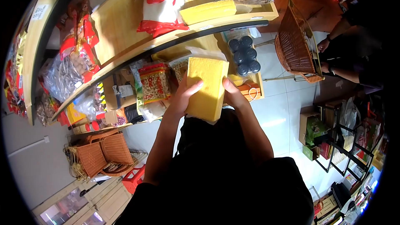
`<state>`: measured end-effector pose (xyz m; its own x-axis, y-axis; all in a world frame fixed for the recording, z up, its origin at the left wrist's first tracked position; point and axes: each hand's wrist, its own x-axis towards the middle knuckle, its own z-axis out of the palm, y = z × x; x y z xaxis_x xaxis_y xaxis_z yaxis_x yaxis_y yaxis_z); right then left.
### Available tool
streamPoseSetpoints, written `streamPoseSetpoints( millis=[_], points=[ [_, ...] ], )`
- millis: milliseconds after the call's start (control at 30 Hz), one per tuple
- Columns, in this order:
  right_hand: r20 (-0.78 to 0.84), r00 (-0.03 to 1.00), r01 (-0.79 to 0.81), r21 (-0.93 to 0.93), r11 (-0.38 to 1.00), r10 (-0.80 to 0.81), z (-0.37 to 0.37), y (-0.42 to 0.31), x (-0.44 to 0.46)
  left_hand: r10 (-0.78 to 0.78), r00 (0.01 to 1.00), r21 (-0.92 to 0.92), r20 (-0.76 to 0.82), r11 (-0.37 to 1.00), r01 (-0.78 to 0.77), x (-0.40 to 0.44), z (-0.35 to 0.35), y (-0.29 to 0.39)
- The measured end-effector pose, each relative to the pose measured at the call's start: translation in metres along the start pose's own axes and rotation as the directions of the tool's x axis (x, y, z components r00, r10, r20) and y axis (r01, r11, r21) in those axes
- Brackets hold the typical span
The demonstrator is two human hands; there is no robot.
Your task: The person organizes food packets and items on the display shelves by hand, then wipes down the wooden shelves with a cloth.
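A yellow rectangular block (207,84), with what looks like clear wrapping at its far end, is held up in front of my body. My left hand (184,95) grips its left side, thumb lying on the broad face. On the opposite side my right hand (233,93) closes around the edge, its thumb near the rim; most fingers of both hands are hidden behind the block. Beyond it, a similar yellow block (208,11) lies on the upper wooden shelf (114,21), beside a red and white bag of sugar (161,6).
Below that shelf are a bag of nuts or beans (154,82) and a pack of dark-lidded containers (245,56). A wicker chair (296,43) stands right, near another person's hand (323,45). Wicker chairs (91,158) and a red stool (133,179) are lower left; a black rack (348,141) is right.
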<state>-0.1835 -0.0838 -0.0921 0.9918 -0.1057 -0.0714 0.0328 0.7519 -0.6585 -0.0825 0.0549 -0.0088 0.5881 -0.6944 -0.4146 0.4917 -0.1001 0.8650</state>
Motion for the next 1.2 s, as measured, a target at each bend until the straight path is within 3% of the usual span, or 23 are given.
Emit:
streamPoseSetpoints(
  millis=[67, 133, 200, 267, 333, 367, 433, 500, 567, 667, 867, 1200],
  points=[
    [-0.11, 0.987, -0.103, 0.112, 0.988, 0.116, 0.005, 0.006, 0.005, -0.001, 0.999, 0.076, -0.043, 0.997, 0.004, 0.006, 0.001, 0.0],
    [-0.185, 0.978, -0.086, 0.074, 0.993, 0.099, 0.026, -0.002, 0.006, 0.081, 0.992, 0.16, -0.093, 0.985, -0.065, 0.012, 0.001, -0.005],
    [-0.227, 0.974, 0.018, 0.024, 1.0, -0.012, 0.035, -0.002, 0.01, 0.164, 0.977, 0.249, -0.134, 0.96, -0.127, 0.015, 0.002, -0.006],
    [-0.243, 0.97, 0.032, 0.069, 0.997, -0.014, 0.044, -0.002, 0.014, 0.298, 0.941, 0.428, -0.159, 0.88, -0.207, 0.016, 0.004, -0.007],
    [-0.288, 0.954, 0.116, 0.08, 0.99, -0.089, 0.051, -0.002, 0.016, 0.294, 0.944, 0.453, -0.146, 0.869, -0.201, 0.013, 0.008, -0.006],
    [-0.313, 0.948, 0.111, 0.161, 0.981, -0.056, 0.055, -0.005, 0.017, 0.303, 0.943, 0.528, -0.137, 0.828, -0.19, 0.011, 0.009, -0.006],
    [-0.349, 0.932, 0.153, 0.14, 0.978, -0.096, 0.053, 0.005, 0.022, 0.314, 0.946, 0.635, -0.079, 0.748, -0.195, 0.009, 0.008, -0.005],
    [-0.384, 0.913, 0.194, 0.117, 0.974, -0.136, 0.054, 0.007, 0.023, 0.256, 0.966, 0.636, -0.032, 0.751, -0.178, 0.006, 0.011, 0.004],
    [-0.379, 0.921, 0.185, 0.215, 0.959, -0.092, 0.06, 0.003, 0.02, 0.168, 0.983, 0.607, 0.068, 0.775, -0.175, 0.005, 0.008, 0.008],
    [-0.357, 0.929, 0.176, 0.201, 0.964, -0.095, 0.06, 0.003, 0.02, 0.206, 0.972, 0.644, 0.114, 0.729, -0.23, 0.007, -0.001, -0.003],
    [-0.395, 0.897, 0.226, 0.025, 0.974, -0.198, 0.06, 0.005, 0.023, 0.187, 0.974, 0.566, 0.131, 0.792, -0.228, 0.008, -0.005, -0.008],
    [-0.38, 0.886, 0.241, -0.117, 0.964, -0.267, 0.071, -0.001, 0.021, 0.21, 0.972, 0.434, 0.1, 0.87, -0.233, 0.004, -0.008, -0.017]
  ],
)
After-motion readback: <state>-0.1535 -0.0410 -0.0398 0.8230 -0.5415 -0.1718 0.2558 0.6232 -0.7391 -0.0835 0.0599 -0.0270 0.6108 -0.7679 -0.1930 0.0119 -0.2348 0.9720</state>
